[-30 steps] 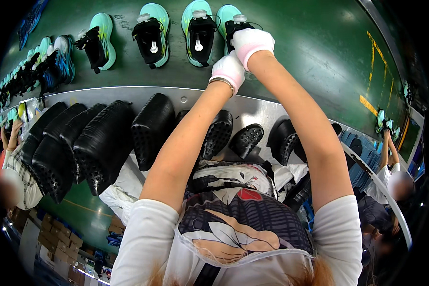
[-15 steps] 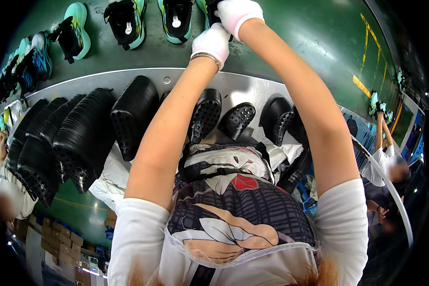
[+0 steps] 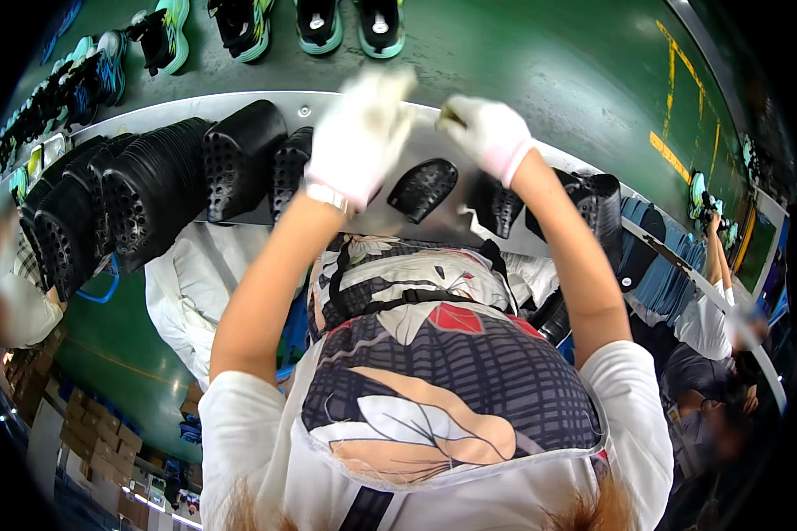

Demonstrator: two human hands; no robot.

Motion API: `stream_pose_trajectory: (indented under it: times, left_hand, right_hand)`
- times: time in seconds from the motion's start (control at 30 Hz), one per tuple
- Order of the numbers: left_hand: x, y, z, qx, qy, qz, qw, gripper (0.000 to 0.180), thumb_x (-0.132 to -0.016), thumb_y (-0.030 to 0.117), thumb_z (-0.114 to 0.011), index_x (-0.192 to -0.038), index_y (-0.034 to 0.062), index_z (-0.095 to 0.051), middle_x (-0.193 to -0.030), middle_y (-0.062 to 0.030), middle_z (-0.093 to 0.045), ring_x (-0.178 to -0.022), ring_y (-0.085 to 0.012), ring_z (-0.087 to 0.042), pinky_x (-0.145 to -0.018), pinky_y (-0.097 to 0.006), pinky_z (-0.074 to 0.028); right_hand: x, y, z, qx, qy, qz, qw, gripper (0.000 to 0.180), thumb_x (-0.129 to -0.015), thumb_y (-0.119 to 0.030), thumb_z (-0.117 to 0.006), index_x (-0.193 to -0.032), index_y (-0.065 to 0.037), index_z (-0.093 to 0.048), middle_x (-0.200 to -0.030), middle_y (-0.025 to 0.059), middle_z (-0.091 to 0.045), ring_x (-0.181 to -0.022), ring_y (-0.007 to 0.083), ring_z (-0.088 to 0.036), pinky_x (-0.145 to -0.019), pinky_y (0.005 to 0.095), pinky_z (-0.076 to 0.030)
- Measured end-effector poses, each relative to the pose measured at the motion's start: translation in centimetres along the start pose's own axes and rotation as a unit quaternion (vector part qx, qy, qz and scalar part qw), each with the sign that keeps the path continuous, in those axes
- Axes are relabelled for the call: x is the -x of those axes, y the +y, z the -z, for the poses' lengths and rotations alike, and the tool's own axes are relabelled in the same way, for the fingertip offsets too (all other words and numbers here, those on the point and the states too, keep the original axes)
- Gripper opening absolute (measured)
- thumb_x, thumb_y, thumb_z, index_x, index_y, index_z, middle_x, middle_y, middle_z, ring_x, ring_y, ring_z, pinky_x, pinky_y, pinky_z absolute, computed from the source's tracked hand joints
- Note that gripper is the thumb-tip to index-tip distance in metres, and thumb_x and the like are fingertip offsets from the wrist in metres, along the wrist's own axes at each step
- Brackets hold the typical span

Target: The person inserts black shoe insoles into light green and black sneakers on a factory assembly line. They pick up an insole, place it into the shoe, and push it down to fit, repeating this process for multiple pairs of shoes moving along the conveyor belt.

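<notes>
Both my hands wear white gloves and hover over the grey metal ledge (image 3: 266,101), with nothing visible in them. My left hand (image 3: 360,137), blurred by motion, has its fingers stretched out and apart. To its right my right hand (image 3: 489,134) has loosely bent fingers, with a gap between thumb and fingertips. A single black toe-shaped shell with holes (image 3: 423,189) lies on the ledge between and below the hands. More such black shells (image 3: 505,208) lie under my right wrist. Beyond the hands, a black and turquoise sneaker (image 3: 382,31) stands on the green surface.
Nested stacks of black perforated shells (image 3: 155,186) fill the ledge's left side. Several sneakers (image 3: 319,26) stand in a row along the green surface (image 3: 549,71). Blue-grey insole-shaped sheets (image 3: 669,265) are stacked at right. A co-worker (image 3: 704,314) reaches in there; another person is at far left.
Both hands have left the rightmost sneaker and come back toward me over the ledge, moving apart. That sneaker now stands in the row. My view has shifted.
</notes>
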State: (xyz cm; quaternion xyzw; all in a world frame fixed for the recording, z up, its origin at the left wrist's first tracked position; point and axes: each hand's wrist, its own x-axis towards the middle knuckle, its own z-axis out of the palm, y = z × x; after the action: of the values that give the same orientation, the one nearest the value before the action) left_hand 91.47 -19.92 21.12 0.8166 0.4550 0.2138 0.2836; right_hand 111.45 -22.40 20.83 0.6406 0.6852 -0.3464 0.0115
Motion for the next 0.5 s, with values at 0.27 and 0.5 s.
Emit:
stream_pose_trajectory:
  times: [0.27, 0.5]
  left_hand:
    - [10.7, 3.9, -8.3, -0.149, -0.259, -0.063, 0.952, 0.042, -0.076, 0.01, -0.056, -0.116, 0.0189, -0.059, -0.112, -0.006, -0.052, -0.088, -0.0264, -0.056, -0.065, -0.035, -0.054]
    - [11.4, 6.3, -6.9, -0.072, -0.209, 0.055, 0.974, 0.047, -0.076, 0.02, -0.067, -0.121, 0.0148, -0.055, -0.116, -0.0077, -0.053, -0.09, -0.0296, -0.057, -0.076, -0.04, -0.052]
  right_hand:
    - [7.1, 2.2, -1.8, -0.055, 0.034, 0.018, 0.998, 0.025, -0.085, -0.028, -0.056, -0.088, -0.004, -0.062, -0.082, 0.0196, -0.065, -0.08, 0.0376, -0.062, -0.073, 0.0445, -0.049]
    - [6.4, -0.3, -3.7, -0.066, -0.003, 0.051, 0.997, 0.026, -0.085, -0.027, -0.056, -0.094, -0.004, -0.063, -0.09, 0.0195, -0.065, -0.085, 0.0361, -0.063, -0.077, 0.0425, -0.049]
